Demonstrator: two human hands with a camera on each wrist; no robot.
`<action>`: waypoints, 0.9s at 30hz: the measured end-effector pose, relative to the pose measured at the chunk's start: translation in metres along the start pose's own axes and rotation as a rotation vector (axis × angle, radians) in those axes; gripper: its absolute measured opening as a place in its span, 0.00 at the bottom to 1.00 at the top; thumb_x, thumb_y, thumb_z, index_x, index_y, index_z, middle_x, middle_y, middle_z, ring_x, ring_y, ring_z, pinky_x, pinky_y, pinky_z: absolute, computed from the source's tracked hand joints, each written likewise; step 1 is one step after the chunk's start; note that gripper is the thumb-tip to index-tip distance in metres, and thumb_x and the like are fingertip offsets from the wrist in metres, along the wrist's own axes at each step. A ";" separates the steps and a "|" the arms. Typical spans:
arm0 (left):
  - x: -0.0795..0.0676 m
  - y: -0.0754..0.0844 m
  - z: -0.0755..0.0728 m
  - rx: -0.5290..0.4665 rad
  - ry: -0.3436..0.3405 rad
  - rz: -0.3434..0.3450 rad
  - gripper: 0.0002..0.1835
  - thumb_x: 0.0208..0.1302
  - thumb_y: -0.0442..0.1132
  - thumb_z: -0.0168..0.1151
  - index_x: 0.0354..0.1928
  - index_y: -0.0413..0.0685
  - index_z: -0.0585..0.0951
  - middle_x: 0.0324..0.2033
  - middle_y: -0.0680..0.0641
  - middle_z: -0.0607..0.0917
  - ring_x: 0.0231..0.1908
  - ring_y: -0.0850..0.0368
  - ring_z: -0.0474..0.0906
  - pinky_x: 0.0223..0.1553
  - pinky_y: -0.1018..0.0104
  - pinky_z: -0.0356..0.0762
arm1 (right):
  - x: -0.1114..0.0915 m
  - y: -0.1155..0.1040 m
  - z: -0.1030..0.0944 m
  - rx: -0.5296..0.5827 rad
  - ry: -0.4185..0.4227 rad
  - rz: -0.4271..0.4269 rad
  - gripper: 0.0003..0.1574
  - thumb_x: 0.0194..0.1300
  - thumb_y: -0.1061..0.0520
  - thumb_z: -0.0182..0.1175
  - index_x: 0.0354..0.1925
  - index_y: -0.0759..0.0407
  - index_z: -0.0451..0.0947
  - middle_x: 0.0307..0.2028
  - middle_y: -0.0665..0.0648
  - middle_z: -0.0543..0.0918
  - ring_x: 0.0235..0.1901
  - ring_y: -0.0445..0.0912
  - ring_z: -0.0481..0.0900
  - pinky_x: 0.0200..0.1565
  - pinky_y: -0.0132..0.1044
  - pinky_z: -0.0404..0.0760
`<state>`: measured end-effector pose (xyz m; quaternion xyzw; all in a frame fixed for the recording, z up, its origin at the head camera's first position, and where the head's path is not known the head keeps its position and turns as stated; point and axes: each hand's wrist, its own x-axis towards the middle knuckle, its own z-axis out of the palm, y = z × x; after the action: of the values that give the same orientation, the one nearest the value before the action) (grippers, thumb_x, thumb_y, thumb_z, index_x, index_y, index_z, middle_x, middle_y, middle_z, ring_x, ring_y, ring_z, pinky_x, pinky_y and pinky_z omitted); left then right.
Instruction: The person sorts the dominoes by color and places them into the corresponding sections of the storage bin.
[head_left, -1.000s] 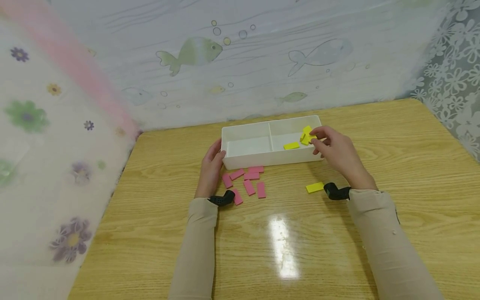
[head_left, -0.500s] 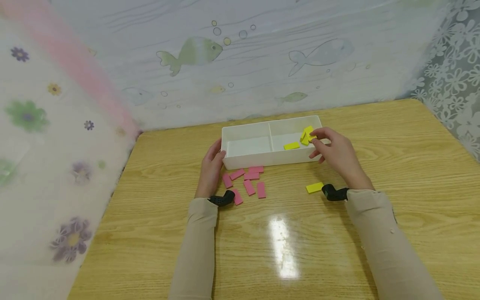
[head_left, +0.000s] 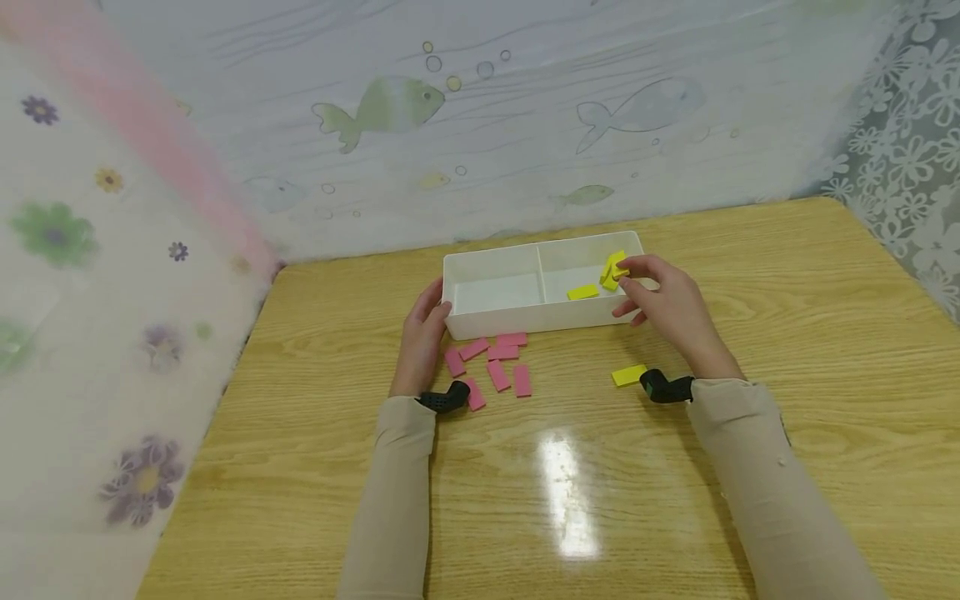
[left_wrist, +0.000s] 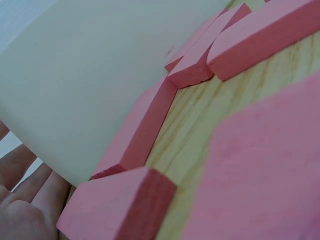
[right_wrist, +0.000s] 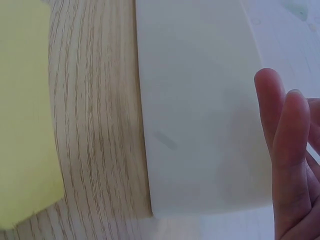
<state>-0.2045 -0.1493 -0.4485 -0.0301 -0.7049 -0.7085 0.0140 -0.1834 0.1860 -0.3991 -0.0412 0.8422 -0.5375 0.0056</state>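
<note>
A white two-compartment box point(head_left: 525, 319) stands at the back of the table. At its left end my left hand point(head_left: 420, 342) holds the wall, thumb at the front corner. Over the right compartment, my right hand point(head_left: 669, 308) pinches a yellow domino block point(head_left: 620, 272) between thumb and index finger, just above a small heap of yellow blocks. Another yellow block point(head_left: 582, 292) lies flat near the divider. In the right wrist view the lower fingers point(right_wrist: 291, 130) stick out beside the box's front wall point(right_wrist: 200, 125); the pinched block is out of sight there.
Several pink domino blocks point(head_left: 522, 381) lie scattered before the box's left half, some close to its wall point(left_wrist: 80, 95). One yellow block point(head_left: 627, 376) rests on the wooden table point(head_left: 315, 467) below my right wrist. A fish-patterned wall covering point(head_left: 510, 167) rises behind.
My right hand has shifted slightly left over the heap, with the yellow domino block in its pinch. My left hand and the box have stayed put.
</note>
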 end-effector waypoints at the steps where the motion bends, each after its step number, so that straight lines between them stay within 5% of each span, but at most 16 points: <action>1: 0.000 0.000 0.000 0.000 0.000 0.001 0.24 0.66 0.42 0.48 0.64 0.52 0.62 0.62 0.49 0.63 0.61 0.55 0.59 0.58 0.59 0.59 | 0.000 0.000 0.000 0.006 -0.003 0.002 0.26 0.64 0.45 0.50 0.56 0.54 0.66 0.54 0.55 0.71 0.29 0.50 0.82 0.31 0.46 0.78; 14: -0.012 0.018 0.005 0.018 -0.043 0.032 0.27 0.66 0.43 0.47 0.66 0.47 0.59 0.63 0.45 0.61 0.62 0.50 0.57 0.58 0.58 0.59 | 0.000 -0.002 0.006 0.074 -0.063 0.015 0.27 0.64 0.46 0.51 0.58 0.55 0.65 0.56 0.55 0.69 0.32 0.52 0.81 0.34 0.47 0.78; 27: 0.000 -0.002 0.000 0.005 -0.023 0.038 0.25 0.66 0.42 0.47 0.65 0.52 0.61 0.63 0.48 0.62 0.60 0.52 0.59 0.58 0.57 0.59 | 0.002 0.004 0.008 -0.013 -0.098 -0.004 0.27 0.65 0.48 0.50 0.60 0.52 0.64 0.59 0.55 0.67 0.33 0.53 0.81 0.35 0.44 0.79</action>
<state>-0.2041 -0.1488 -0.4500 -0.0519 -0.7060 -0.7060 0.0194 -0.1857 0.1804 -0.4061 -0.0689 0.8444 -0.5293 0.0455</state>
